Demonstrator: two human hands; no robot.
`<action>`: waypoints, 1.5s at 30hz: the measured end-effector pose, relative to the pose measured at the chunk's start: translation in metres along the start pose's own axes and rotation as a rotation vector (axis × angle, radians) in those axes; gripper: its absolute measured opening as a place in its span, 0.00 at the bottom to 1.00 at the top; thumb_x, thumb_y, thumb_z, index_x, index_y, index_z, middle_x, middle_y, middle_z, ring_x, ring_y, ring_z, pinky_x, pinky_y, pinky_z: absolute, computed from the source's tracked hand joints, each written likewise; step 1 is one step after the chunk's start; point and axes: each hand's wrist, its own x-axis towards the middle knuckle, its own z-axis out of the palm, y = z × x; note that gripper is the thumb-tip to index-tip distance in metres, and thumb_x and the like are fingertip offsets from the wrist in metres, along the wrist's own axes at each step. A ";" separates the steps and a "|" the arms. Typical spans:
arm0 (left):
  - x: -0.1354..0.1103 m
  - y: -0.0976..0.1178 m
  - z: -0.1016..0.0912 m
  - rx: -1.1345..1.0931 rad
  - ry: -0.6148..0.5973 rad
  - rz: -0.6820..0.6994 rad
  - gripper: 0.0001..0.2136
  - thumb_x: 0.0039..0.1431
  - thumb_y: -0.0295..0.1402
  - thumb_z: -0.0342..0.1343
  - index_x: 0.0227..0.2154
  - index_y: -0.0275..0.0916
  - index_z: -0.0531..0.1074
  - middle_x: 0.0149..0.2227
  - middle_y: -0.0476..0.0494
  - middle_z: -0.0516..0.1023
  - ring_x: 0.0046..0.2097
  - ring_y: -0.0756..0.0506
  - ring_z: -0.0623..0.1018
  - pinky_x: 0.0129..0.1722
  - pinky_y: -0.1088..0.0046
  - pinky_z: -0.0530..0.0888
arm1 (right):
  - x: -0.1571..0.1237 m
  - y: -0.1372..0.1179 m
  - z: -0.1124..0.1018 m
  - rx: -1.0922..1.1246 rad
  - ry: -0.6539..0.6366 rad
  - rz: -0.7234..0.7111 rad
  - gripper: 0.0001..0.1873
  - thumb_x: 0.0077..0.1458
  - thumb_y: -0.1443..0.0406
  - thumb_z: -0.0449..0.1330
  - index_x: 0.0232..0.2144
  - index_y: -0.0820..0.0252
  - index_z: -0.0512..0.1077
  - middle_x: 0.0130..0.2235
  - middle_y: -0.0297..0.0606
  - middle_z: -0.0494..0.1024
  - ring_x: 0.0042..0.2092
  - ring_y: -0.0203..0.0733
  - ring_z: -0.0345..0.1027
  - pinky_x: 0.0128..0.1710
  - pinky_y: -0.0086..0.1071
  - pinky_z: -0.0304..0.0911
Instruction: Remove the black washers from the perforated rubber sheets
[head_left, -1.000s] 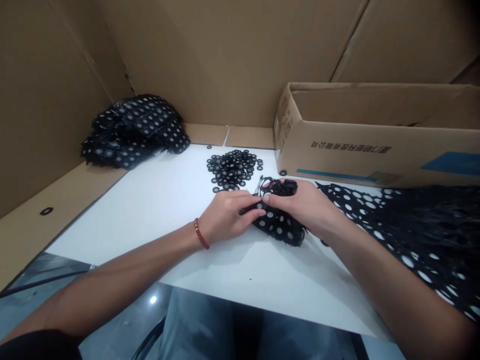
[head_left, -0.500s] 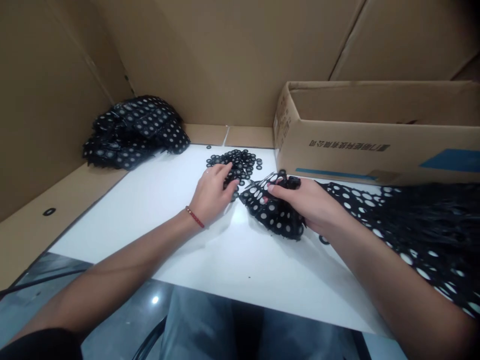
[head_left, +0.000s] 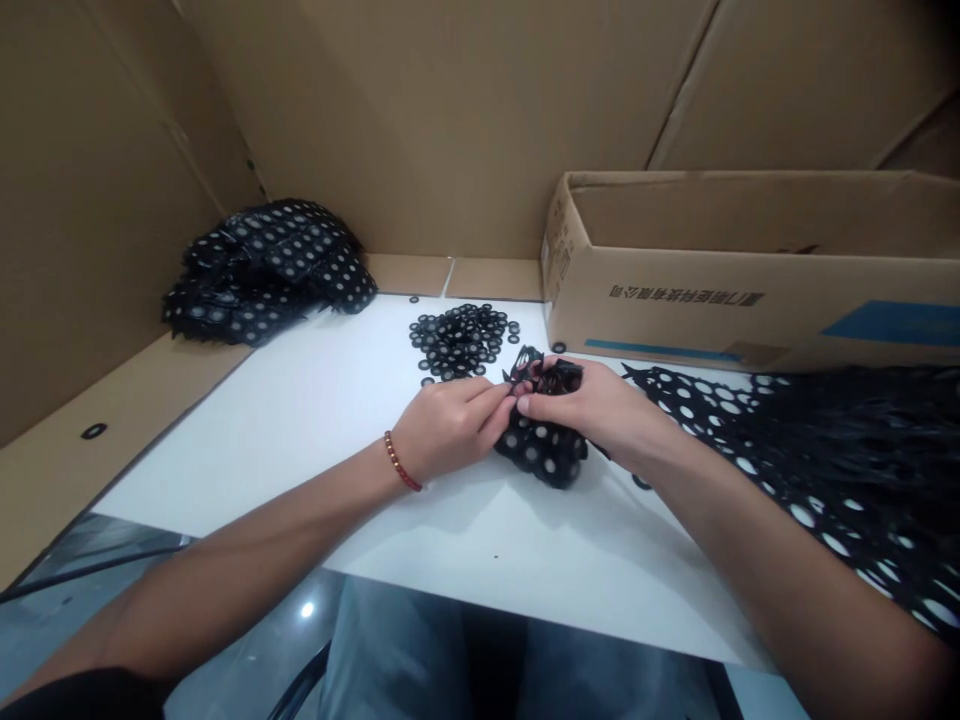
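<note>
A crumpled black rubber sheet [head_left: 544, 452] with rows of round pale spots is bunched between both hands over the white tabletop. My right hand [head_left: 592, 405] grips its upper right part, thumb on top. My left hand [head_left: 454, 428], a red bead bracelet at its wrist, pinches the sheet's upper left edge. The fingertips of both hands nearly meet, and what lies right between them is partly hidden. Just beyond the left hand sits a heap of small black rings [head_left: 461, 340].
A large bundle of spotted black sheets [head_left: 270, 270] lies at the back left. On the right, a holed black sheet [head_left: 750, 440] spreads beside my right forearm, before an open cardboard box [head_left: 675, 300]. A loose ring [head_left: 94, 431] lies at far left; cardboard walls [head_left: 450, 120] surround the table.
My left hand has left the ring heap and moved right and nearer, taking hold of the sheet's edge. The right hand still grips the sheet, now more bunched. A ring now shows near the box.
</note>
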 end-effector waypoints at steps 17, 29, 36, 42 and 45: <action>-0.002 -0.001 -0.010 -0.395 -0.031 -0.094 0.10 0.59 0.26 0.51 0.41 0.32 0.73 0.34 0.41 0.80 0.33 0.49 0.78 0.31 0.75 0.74 | -0.001 0.003 0.003 0.078 0.090 -0.084 0.14 0.38 0.63 0.70 0.28 0.59 0.71 0.29 0.30 0.69 0.32 0.34 0.64 0.36 0.31 0.61; 0.007 -0.029 -0.007 -0.680 -0.050 -0.885 0.13 0.61 0.35 0.48 0.30 0.33 0.74 0.25 0.44 0.77 0.26 0.49 0.76 0.28 0.72 0.75 | 0.004 0.004 -0.004 0.013 0.213 -0.047 0.15 0.37 0.63 0.69 0.30 0.60 0.73 0.30 0.31 0.72 0.33 0.36 0.66 0.37 0.30 0.58; 0.005 -0.020 -0.008 -0.097 -0.099 -0.226 0.13 0.62 0.34 0.48 0.41 0.34 0.75 0.45 0.37 0.77 0.46 0.41 0.74 0.46 0.59 0.72 | 0.007 0.013 0.000 -0.111 0.320 -0.050 0.10 0.42 0.61 0.66 0.27 0.59 0.70 0.30 0.33 0.73 0.33 0.37 0.65 0.36 0.32 0.59; 0.001 -0.013 -0.001 -0.216 -0.091 -0.035 0.14 0.59 0.36 0.54 0.44 0.34 0.71 0.40 0.39 0.78 0.40 0.47 0.77 0.38 0.71 0.76 | 0.000 0.010 0.008 0.034 0.260 -0.066 0.12 0.42 0.61 0.67 0.29 0.59 0.70 0.32 0.33 0.73 0.35 0.38 0.67 0.38 0.31 0.62; -0.003 -0.016 0.004 -0.199 -0.019 -0.026 0.12 0.59 0.32 0.53 0.45 0.34 0.71 0.39 0.41 0.79 0.38 0.49 0.78 0.36 0.75 0.77 | -0.002 0.007 0.009 0.168 0.188 -0.056 0.14 0.41 0.63 0.67 0.32 0.58 0.70 0.35 0.34 0.75 0.39 0.39 0.69 0.43 0.33 0.64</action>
